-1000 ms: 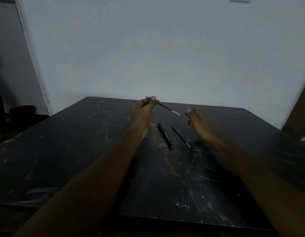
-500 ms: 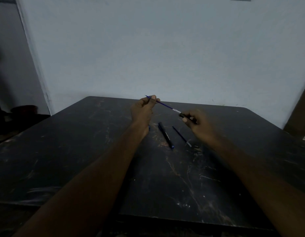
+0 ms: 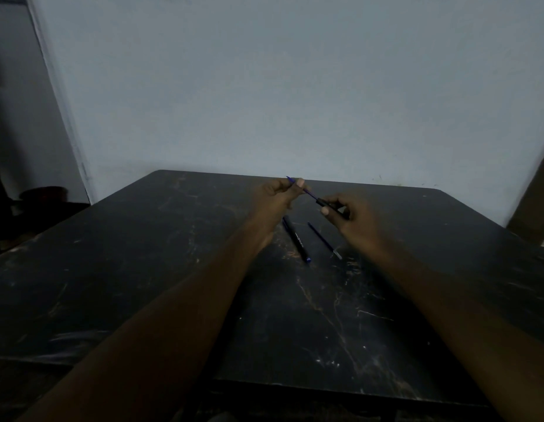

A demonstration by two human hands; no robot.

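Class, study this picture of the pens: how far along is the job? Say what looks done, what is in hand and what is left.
Done: one black pen lies on the table, seemingly whole. In hand: the left hand pinches a blue refill; the right hand holds a black barrel against its end. Left: seating that refill, then the second refill lying loose beside the pen.

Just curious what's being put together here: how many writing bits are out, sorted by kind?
Blue refills: 2, the held refill pinched in the left hand and the loose refill on the table.
Black pen parts: 2, the short black piece in the right hand and the black pen on the table.
Total: 4.
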